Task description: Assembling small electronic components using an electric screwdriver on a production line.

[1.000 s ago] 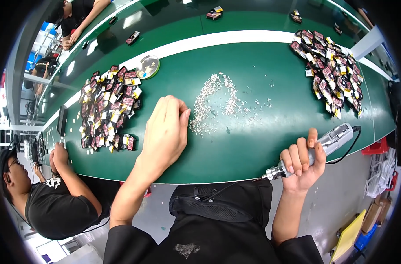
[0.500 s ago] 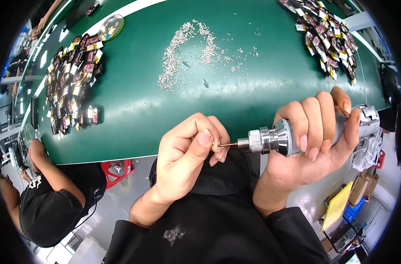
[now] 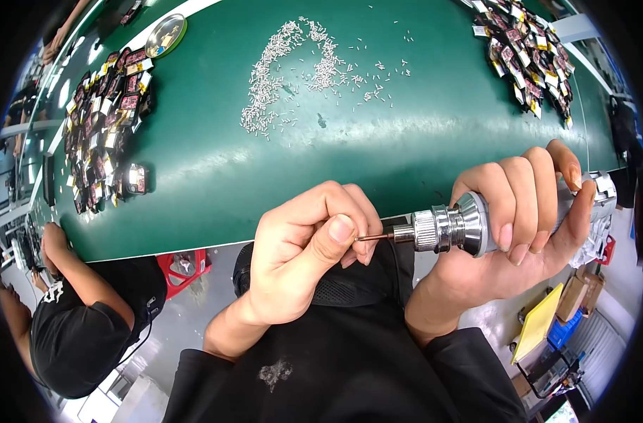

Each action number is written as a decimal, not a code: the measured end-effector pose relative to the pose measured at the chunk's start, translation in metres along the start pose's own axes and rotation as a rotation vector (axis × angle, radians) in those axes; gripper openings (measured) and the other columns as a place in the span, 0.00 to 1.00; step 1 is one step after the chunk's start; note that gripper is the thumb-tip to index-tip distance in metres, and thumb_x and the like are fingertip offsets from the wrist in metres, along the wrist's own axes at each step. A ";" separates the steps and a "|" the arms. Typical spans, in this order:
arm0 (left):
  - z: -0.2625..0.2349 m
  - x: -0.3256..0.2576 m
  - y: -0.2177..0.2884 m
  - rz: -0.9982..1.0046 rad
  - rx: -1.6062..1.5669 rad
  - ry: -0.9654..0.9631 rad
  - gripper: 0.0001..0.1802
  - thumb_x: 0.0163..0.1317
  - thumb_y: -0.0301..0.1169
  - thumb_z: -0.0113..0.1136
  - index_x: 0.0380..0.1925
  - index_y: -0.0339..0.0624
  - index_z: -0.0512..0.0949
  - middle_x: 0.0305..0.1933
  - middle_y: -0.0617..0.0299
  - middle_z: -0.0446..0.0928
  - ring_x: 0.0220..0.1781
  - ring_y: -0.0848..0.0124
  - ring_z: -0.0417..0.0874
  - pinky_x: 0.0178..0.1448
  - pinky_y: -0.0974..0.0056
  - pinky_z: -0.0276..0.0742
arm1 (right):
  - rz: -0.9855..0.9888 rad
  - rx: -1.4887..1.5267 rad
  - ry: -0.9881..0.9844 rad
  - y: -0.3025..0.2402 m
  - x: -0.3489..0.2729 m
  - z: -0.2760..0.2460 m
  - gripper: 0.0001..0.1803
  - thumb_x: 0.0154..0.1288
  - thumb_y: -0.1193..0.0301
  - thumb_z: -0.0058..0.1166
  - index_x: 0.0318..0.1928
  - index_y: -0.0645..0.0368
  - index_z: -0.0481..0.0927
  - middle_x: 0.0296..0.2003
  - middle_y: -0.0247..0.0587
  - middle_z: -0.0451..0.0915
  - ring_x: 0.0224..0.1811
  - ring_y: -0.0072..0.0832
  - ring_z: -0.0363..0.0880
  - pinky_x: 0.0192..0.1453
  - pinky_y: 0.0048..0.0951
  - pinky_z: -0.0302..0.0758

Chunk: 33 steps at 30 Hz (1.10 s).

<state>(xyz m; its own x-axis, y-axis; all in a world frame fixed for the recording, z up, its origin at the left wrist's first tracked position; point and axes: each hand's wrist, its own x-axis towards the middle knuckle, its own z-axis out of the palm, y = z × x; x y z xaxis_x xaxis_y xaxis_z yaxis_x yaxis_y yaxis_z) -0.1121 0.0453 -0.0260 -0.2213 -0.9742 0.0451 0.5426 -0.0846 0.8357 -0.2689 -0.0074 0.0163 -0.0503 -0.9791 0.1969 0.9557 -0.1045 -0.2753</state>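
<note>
In my right hand (image 3: 526,218) is a silver-grey electric screwdriver (image 3: 448,229), held almost level with its shiny collar pointing left and the fingers wrapped round its body. A thin copper-coloured bit (image 3: 381,237) sticks out of the collar. My left hand (image 3: 300,247) is closed in a pinch, thumb against forefinger, at the tip of the bit. Between those fingertips is a tiny silver screw (image 3: 357,239), mostly hidden. Both hands are over the near edge of the green table (image 3: 215,190). Beyond them lies a loose, arched heap of small silver screws (image 3: 265,84).
Small black units with white and yellow labels form a pile (image 3: 99,134) at the left and another pile (image 3: 529,60) at the far right. A round metal dish (image 3: 166,35) stands at the back left. A co-worker (image 3: 88,324) sits at the left beside a red stool (image 3: 184,271).
Both hands and the screwdriver have shifted slightly right. The bit tip has come against the screw in the left fingertips. The table scene has slid a little left and up in view.
</note>
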 end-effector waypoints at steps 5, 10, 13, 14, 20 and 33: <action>0.001 0.000 0.000 0.000 0.085 0.010 0.12 0.70 0.30 0.48 0.28 0.34 0.71 0.29 0.57 0.73 0.27 0.78 0.68 0.32 0.74 0.65 | -0.007 -0.057 -0.023 -0.002 -0.002 -0.002 0.09 0.69 0.66 0.45 0.37 0.59 0.66 0.12 0.26 0.60 0.10 0.16 0.59 0.20 0.21 0.63; 0.012 0.000 0.004 0.029 0.316 0.058 0.12 0.68 0.29 0.50 0.26 0.33 0.70 0.27 0.57 0.73 0.26 0.76 0.69 0.31 0.72 0.66 | -0.028 -0.115 -0.034 -0.006 -0.004 0.000 0.09 0.70 0.66 0.45 0.38 0.60 0.67 0.12 0.26 0.60 0.10 0.16 0.58 0.20 0.20 0.62; 0.012 0.000 0.000 0.138 0.552 0.119 0.10 0.66 0.25 0.51 0.25 0.32 0.71 0.25 0.56 0.73 0.25 0.73 0.70 0.30 0.71 0.66 | -0.030 -0.130 -0.033 -0.003 -0.003 -0.005 0.10 0.70 0.66 0.45 0.38 0.61 0.68 0.12 0.26 0.59 0.10 0.15 0.57 0.20 0.20 0.62; 0.011 0.001 -0.003 0.224 0.688 0.146 0.07 0.62 0.18 0.53 0.24 0.31 0.72 0.25 0.55 0.73 0.26 0.71 0.73 0.31 0.71 0.69 | -0.037 -0.135 -0.021 -0.004 -0.003 -0.008 0.10 0.70 0.66 0.45 0.38 0.61 0.68 0.12 0.26 0.60 0.10 0.15 0.57 0.20 0.20 0.61; -0.001 0.012 0.002 0.301 0.831 0.102 0.15 0.70 0.30 0.46 0.29 0.28 0.75 0.30 0.52 0.77 0.26 0.74 0.70 0.30 0.72 0.66 | -0.027 -0.090 0.007 0.001 0.003 -0.017 0.10 0.71 0.67 0.44 0.37 0.61 0.68 0.13 0.26 0.59 0.11 0.15 0.56 0.21 0.21 0.61; -0.175 0.104 0.187 0.276 1.667 0.624 0.09 0.64 0.28 0.54 0.33 0.32 0.78 0.22 0.57 0.78 0.25 0.74 0.78 0.30 0.69 0.70 | -0.113 -0.133 0.325 -0.005 -0.006 -0.050 0.08 0.73 0.67 0.40 0.35 0.57 0.64 0.12 0.27 0.57 0.09 0.15 0.53 0.17 0.19 0.59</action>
<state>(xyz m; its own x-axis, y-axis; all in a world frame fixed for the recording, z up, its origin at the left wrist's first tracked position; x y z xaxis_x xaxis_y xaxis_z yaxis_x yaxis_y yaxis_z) 0.1084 -0.1085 0.0390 0.2448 -0.8823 0.4019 -0.8809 -0.0292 0.4724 -0.2876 -0.0099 -0.0310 -0.2629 -0.9623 -0.0699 0.8938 -0.2156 -0.3933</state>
